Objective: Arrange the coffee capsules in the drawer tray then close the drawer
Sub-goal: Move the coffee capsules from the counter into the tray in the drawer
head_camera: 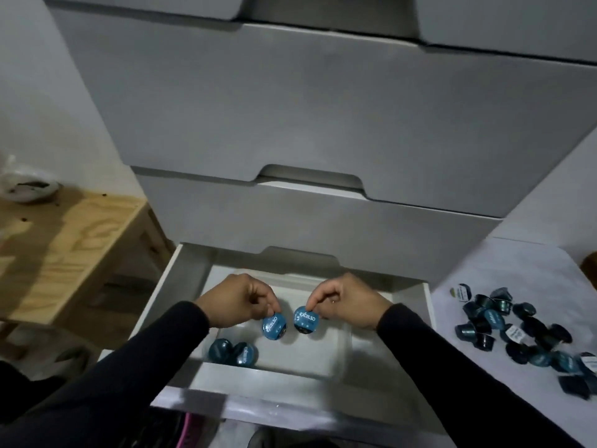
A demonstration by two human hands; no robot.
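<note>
The bottom drawer (168, 286) of a grey chest stands pulled out, with a white tray (310, 357) inside it. My left hand (235, 299) pinches a blue foil-topped coffee capsule (274, 325) over the tray. Close beside it, my right hand (345, 299) pinches a second blue capsule (305, 319) marked EXCELSO. Two more blue capsules (232, 350) lie side by side in the tray's front left corner. A pile of several dark blue capsules (523, 331) lies on the white surface to the right of the drawer.
The closed upper drawers (316, 221) of the chest rise right behind the open one. A wooden table (64, 240) with a white bowl (29, 189) stands to the left. The drawer's front panel (274, 402) is nearest me.
</note>
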